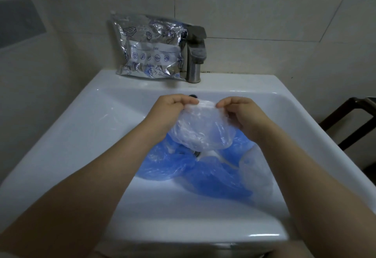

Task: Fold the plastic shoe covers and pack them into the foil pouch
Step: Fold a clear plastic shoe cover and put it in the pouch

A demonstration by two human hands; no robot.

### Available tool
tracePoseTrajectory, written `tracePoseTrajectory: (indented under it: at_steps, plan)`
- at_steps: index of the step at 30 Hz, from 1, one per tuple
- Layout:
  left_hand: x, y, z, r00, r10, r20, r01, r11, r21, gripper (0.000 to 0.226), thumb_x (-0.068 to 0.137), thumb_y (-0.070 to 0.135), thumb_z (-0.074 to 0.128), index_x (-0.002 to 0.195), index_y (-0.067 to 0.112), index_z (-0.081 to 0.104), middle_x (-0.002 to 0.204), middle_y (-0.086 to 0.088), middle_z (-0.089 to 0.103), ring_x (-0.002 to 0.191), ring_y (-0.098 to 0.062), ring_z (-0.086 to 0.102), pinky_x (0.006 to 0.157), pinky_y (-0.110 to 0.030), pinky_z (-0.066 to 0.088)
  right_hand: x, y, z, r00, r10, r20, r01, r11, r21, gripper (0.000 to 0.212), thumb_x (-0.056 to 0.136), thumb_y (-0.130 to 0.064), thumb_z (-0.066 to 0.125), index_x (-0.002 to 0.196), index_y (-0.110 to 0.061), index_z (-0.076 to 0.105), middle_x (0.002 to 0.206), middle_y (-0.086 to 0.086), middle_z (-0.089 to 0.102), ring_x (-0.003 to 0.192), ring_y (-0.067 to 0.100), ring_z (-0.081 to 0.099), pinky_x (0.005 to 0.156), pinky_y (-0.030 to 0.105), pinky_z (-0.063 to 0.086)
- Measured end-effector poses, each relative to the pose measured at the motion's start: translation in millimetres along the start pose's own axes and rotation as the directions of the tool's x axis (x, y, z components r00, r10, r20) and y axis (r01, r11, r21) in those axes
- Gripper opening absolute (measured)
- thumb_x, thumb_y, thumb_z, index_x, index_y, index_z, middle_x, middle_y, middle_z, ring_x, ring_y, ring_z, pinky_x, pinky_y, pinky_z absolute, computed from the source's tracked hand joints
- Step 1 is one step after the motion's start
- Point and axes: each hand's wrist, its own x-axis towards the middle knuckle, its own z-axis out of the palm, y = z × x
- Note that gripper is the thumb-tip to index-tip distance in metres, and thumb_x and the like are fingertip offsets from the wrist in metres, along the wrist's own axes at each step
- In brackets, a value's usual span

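Two bare forearms enter the view from the lower edge, each ending in a bare hand: the left hand [171, 111] and the right hand [244, 115]. No sleeve, cuff, glove, watch, bracelet or ring is visible on either limb from the frame edge to the fingertips. The fingernails that show are short and carry no visible polish or marking.

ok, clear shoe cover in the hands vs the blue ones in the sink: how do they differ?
The clear shoe cover is colourless and held up above the basin, its top edge pinched by the left hand and right hand. The blue shoe covers are tinted and lie loose on the bottom of the sink, untouched. Both are thin, crinkled plastic.
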Motion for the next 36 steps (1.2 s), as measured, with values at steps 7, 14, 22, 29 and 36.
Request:
tracePoseTrajectory:
  at_steps: [7, 14, 22, 29, 36]
  plan:
    - [3.8, -6.9, 0.9, 0.990, -0.128, -0.063, 0.118, 0.983, -0.138, 0.009, 0.083, 0.022, 0.068, 0.076, 0.017, 0.071, 0.074, -0.002, 0.067, 0.068, -0.016, 0.062, 0.069, -0.026, 0.052, -5.3, -7.1, 9.0, 0.997, 0.080, -0.004, -0.080, 0.995, 0.053, 0.031, 0.087, 0.001, 0.038, 0.067, -0.007, 0.060, 0.069, 0.007, 0.056, 0.062, 0.017, 0.050, 0.063, 0.024, 0.045]
    - [6.5, -6.1, -6.4, 0.995, -0.085, 0.043, 0.093, 0.971, -0.220, 0.036, 0.080, -0.008, 0.062, 0.099, 0.022, 0.066, 0.083, -0.002, 0.066, 0.069, -0.014, 0.062, 0.073, -0.025, 0.055, -6.7, -7.1, 2.0, 0.991, -0.067, 0.116, 0.078, 0.993, -0.088, 0.021, 0.084, 0.002, 0.061, 0.105, 0.002, 0.063, 0.086, 0.010, 0.059, 0.080, 0.018, 0.055, 0.078, 0.026, 0.049]
    - [7.0, -8.2, -7.1, 0.994, 0.103, -0.046, -0.095, 0.985, 0.145, 0.010, 0.082, 0.005, 0.068, 0.084, 0.015, 0.068, 0.070, 0.006, 0.059, 0.064, -0.003, 0.051, 0.060, -0.004, 0.039, -7.1, -12.3, -5.2, 0.970, -0.234, 0.061, 0.242, 0.938, -0.249, 0.013, 0.092, -0.006, 0.053, 0.093, -0.010, 0.066, 0.084, 0.002, 0.063, 0.071, 0.004, 0.056, 0.064, 0.011, 0.045]
    - [9.2, -7.7, -18.6, 0.989, 0.114, 0.094, -0.115, 0.993, 0.007, 0.014, 0.084, 0.007, 0.064, 0.080, 0.021, 0.065, 0.073, 0.007, 0.062, 0.062, 0.002, 0.057, 0.068, -0.012, 0.045, -2.9, -5.7, -24.8, 0.980, -0.157, 0.119, 0.164, 0.985, -0.052, 0.015, 0.092, -0.010, 0.052, 0.086, -0.012, 0.066, 0.076, 0.002, 0.063, 0.074, 0.015, 0.056, 0.073, 0.023, 0.047]
    - [12.4, -9.6, -26.7, 0.971, 0.101, 0.219, -0.083, 0.993, -0.089, 0.033, 0.091, -0.004, 0.047, 0.092, 0.024, 0.067, 0.080, 0.013, 0.071, 0.079, -0.004, 0.065, 0.082, -0.024, 0.050, -1.7, -6.9, -21.5, 0.986, -0.095, 0.138, 0.082, 0.992, 0.098, 0.029, 0.091, 0.007, 0.042, 0.088, -0.013, 0.063, 0.060, 0.000, 0.063, 0.053, 0.008, 0.057, 0.053, 0.017, 0.048]
